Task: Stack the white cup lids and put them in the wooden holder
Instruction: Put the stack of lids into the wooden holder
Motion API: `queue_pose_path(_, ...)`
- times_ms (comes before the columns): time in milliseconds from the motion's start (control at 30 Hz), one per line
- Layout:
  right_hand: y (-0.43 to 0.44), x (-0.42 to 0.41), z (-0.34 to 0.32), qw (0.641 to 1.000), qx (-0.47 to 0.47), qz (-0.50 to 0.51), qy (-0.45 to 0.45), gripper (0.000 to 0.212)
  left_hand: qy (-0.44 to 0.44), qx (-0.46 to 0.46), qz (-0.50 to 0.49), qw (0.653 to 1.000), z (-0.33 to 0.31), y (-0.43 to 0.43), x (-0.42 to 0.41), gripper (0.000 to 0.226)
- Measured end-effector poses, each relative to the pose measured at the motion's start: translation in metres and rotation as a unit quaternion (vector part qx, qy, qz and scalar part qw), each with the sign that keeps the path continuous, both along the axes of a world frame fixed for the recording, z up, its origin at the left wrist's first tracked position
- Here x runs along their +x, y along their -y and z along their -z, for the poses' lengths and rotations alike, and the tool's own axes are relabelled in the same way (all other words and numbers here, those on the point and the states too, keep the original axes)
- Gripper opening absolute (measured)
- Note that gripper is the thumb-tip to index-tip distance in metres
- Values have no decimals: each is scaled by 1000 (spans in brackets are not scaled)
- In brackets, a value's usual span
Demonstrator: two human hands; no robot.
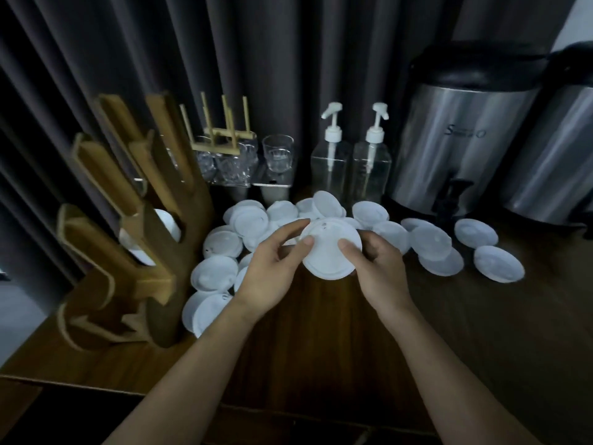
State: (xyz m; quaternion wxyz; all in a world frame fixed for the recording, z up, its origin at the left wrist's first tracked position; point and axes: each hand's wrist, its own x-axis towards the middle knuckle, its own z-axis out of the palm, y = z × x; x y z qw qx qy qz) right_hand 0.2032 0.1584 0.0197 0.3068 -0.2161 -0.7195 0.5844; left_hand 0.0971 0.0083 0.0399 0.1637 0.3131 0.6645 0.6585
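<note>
A white lid (329,252) is gripped at its rim by both hands, left (272,271) and right (380,268), thumbs on top, for stacking; wooden holder (141,226) stands at left

This looks like a café or drinks-shop service counter. On the dark wooden counter (321,335), two steel drink dispensers (462,146) stand at two o'clock, clear pump bottles (330,168) at twelve, glasses (278,154) at eleven, a wooden holder (157,261) at nine, and disposable white cup lids (499,263) lie heaped between.
</note>
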Motion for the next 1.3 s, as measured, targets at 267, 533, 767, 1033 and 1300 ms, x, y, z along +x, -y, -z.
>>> queue_pose_path(267, 68, -64, -54, 997, 4, -26, -68, 21, -18, 42, -56, 997, -62, 86, -42, 26)
queue_pose_path(533, 130, -119, -97, 991, 12, -82, -107, 16, -56, 46, -130, 989, -98, 158, -96, 23)
queue_pose_path(767, 168, -166, -109, 987, -50, -117, -97, 21, -13, 41, -128, 991, -113, 207, -144, 24)
queue_pose_path(1033, 191, -206, -100, 991, -51, -100, -71, 14, -7, -22, -107, 994, -109, 236, -194, 20)
queue_pose_path(1300, 196, -220, -79, 996, -64, -52, 21, 29, 112, -53, -71, 990, -84, 239, -222, 16)
